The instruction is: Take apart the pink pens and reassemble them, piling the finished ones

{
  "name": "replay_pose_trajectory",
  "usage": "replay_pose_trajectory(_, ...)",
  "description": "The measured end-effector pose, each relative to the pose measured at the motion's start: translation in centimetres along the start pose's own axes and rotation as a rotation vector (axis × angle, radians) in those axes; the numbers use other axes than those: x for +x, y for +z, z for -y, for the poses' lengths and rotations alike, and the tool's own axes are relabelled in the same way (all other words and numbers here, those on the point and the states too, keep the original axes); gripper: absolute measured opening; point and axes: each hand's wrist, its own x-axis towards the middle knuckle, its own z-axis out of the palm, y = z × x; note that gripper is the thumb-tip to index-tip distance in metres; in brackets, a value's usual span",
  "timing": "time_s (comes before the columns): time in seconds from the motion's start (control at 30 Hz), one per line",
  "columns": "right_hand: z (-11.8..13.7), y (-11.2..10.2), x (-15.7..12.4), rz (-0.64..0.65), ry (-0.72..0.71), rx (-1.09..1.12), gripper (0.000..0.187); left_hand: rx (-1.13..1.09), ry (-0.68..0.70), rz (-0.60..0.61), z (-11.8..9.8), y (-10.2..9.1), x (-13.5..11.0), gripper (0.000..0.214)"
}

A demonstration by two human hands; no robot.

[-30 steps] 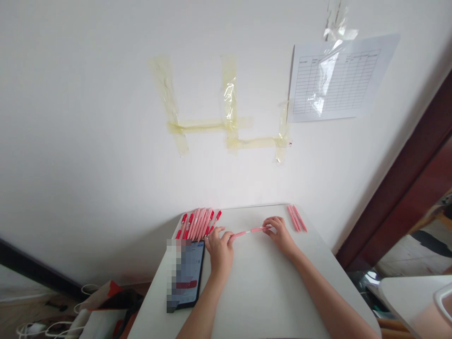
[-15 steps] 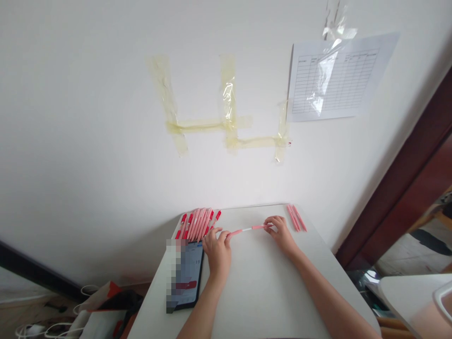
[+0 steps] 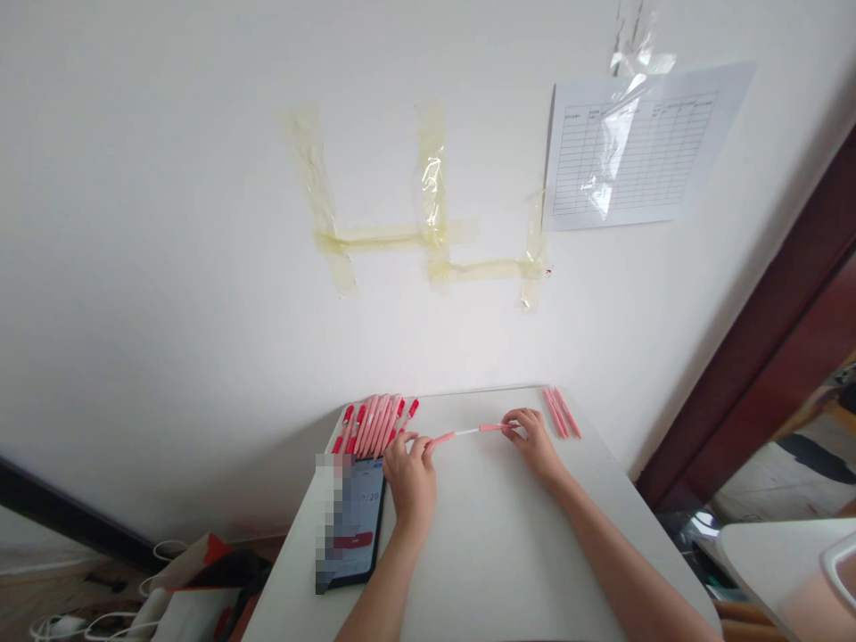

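My left hand (image 3: 409, 473) pinches the left pink part of a pen (image 3: 468, 433) above the white table (image 3: 495, 553). At the other end, my right hand (image 3: 535, 439) pinches the right pink part. The two halves are drawn apart, and a thin white refill shows between them. A row of several pink and red pens (image 3: 375, 424) lies just left of my left hand. A few pink pen barrels (image 3: 560, 412) lie to the right of my right hand.
A smartphone (image 3: 353, 530) with its screen lit lies on the table under my left wrist. The wall behind carries strips of yellowed tape (image 3: 428, 241) and a taped printed sheet (image 3: 635, 147). Bags and cables (image 3: 187, 588) lie on the floor at left.
My hands have moved slightly apart, so more of the white refill shows between the two pink halves. The left hand has shifted a little leftward.
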Motion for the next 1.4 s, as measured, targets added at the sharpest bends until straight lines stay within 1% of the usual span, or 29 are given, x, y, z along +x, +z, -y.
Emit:
replay_pose_trajectory(0.5, 0.2, 0.0, 0.1, -0.022, 0.029, 0.019, 0.019, -0.004, -0.022, -0.008, 0.0, -0.1, 0.1, 0.022)
replay_pose_trajectory(0.67, 0.4, -0.2, 0.1, -0.035, 0.032, 0.01, 0.022, -0.023, -0.016, 0.011, -0.2, -0.2, 0.1, 0.022)
replay_pose_trajectory(0.83, 0.6, -0.2, 0.0, -0.015, 0.032, -0.006, 0.021, -0.045, 0.033, 0.06, -0.5, 0.1, -0.2, 0.018)
replay_pose_trajectory(1.1, 0.8, 0.0, 0.0, -0.011, -0.04, -0.029, 0.015, -0.038, 0.093, 0.18, -0.9, 0.0, -0.6, 0.011)
replay_pose_trajectory(1.27, 1.1, 0.0, -0.2, 0.026, -0.063, -0.052, 0.016, -0.058, 0.112, 0.219, -1.1, 0.1, -0.8, 0.011)
replay_pose_trajectory(1.4, 1.4, -0.1, -0.2, 0.024, -0.085, -0.058, 0.014, -0.075, 0.118, 0.247, -1.2, 0.2, -0.9, 0.011)
